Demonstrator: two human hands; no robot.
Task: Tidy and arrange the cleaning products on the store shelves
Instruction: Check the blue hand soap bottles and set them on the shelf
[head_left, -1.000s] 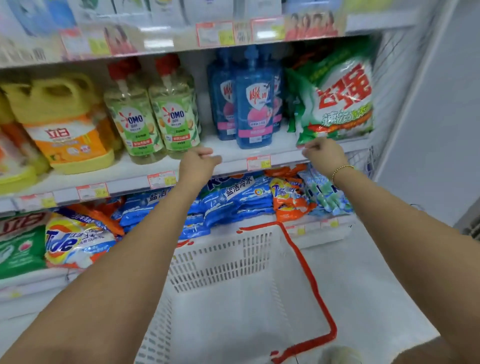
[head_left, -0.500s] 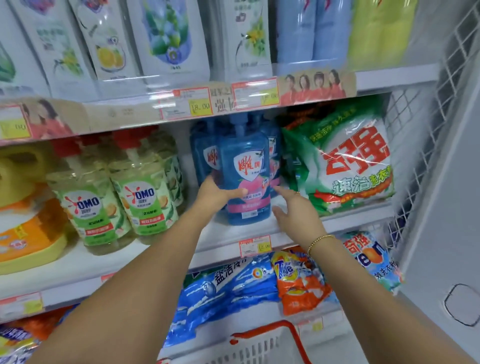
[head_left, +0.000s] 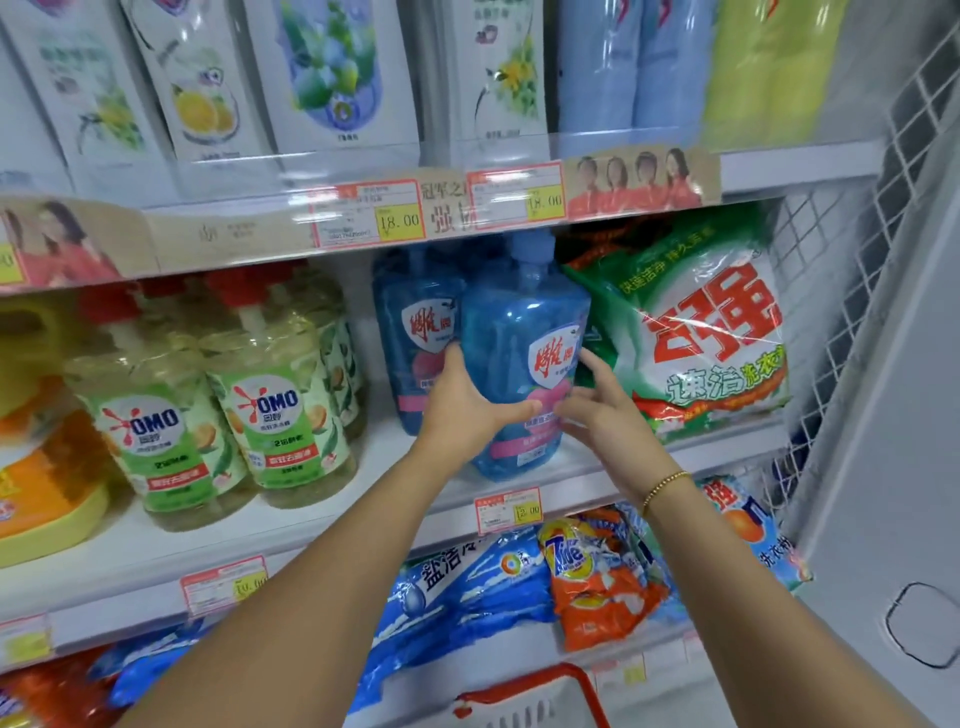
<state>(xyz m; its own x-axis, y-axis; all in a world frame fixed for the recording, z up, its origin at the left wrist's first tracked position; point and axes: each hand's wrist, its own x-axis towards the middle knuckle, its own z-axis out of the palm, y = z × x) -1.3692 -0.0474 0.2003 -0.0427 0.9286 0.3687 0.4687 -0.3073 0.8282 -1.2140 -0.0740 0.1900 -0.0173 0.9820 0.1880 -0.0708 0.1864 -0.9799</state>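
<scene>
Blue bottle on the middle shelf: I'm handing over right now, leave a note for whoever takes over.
Left grip: holds the front bottle, thumb across its face.
Right grip: open, fingers spread at the bottle's right side.
Front bottle stands near the shelf edge, ahead of the back bottle, beside the green bag; its label looks turned right.
Done: OMO bottles face forward.
Left: probably square the label and line it up.
</scene>
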